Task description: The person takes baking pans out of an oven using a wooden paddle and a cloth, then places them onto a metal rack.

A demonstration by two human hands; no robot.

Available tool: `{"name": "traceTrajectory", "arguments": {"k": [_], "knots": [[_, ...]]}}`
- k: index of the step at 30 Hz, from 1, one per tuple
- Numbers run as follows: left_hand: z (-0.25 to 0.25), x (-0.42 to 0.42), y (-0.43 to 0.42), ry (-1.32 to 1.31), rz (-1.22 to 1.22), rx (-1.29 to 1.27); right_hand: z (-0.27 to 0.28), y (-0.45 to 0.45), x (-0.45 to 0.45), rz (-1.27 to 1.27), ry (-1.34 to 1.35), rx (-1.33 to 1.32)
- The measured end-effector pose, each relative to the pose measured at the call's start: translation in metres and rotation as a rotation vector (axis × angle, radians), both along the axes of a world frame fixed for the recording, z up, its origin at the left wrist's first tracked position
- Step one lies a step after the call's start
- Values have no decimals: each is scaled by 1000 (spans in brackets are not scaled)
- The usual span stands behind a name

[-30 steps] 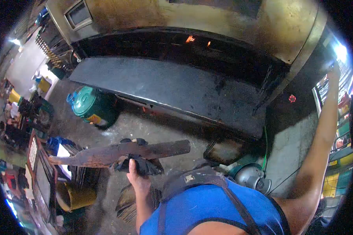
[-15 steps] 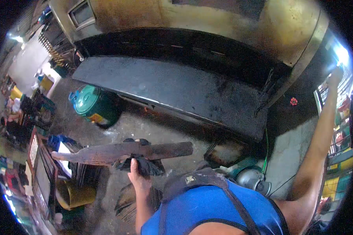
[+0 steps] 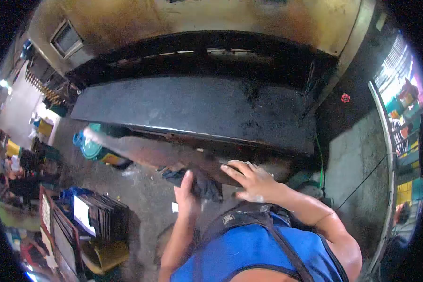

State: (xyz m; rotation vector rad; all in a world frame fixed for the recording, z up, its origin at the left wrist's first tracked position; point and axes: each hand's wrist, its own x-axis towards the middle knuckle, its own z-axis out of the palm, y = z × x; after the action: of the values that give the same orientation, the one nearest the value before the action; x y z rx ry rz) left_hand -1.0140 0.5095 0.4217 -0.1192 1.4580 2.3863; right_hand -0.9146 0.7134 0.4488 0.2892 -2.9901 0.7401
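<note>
A long brown wooden paddle (image 3: 155, 151), slightly blurred, slants across in front of me, its narrow end to the left and its broader part toward me. My left hand (image 3: 188, 199) is closed around its underside through a crumpled black cloth (image 3: 207, 185), thumb up. My right hand (image 3: 254, 181) lies at the paddle's right end with its fingers spread, fingertips touching the wood. Some pale smears show on the fingers of this hand.
A long black ledge (image 3: 183, 103) runs below a stained metal hood (image 3: 211, 21). A green lidded bucket (image 3: 93, 146) stands below its left end. At lower left are stacked dark trays (image 3: 110, 214) and a yellow container (image 3: 105, 254). A red valve wheel (image 3: 345, 97) is at right.
My right arm has come down from the far right, and its hand now touches the paddle. The paddle has swung so its narrow end points farther up toward the bucket. My view has shifted.
</note>
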Motion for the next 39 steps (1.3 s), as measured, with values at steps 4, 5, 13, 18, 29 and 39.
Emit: {"name": "traceTrajectory", "arguments": {"k": [4, 5, 13, 18, 29, 39], "knots": [[5, -37, 6, 91, -230, -2, -15, -15, -5, -216, 98, -227], [7, -45, 4, 109, -276, -33, -19, -18, -7, -244, 104, -224], [-50, -115, -93, -246, -432, 195, -13, -11, 16, -715, 155, -208], [-56, -127, -124, -268, -421, 360, -19, 49, 27, -942, 123, -25], [-40, -137, -91, -202, -355, 469, 97, 138, -48, -961, -242, 292], [-31, -119, -55, -148, -267, 418, 2, 134, -60, -987, -88, 226]]}}
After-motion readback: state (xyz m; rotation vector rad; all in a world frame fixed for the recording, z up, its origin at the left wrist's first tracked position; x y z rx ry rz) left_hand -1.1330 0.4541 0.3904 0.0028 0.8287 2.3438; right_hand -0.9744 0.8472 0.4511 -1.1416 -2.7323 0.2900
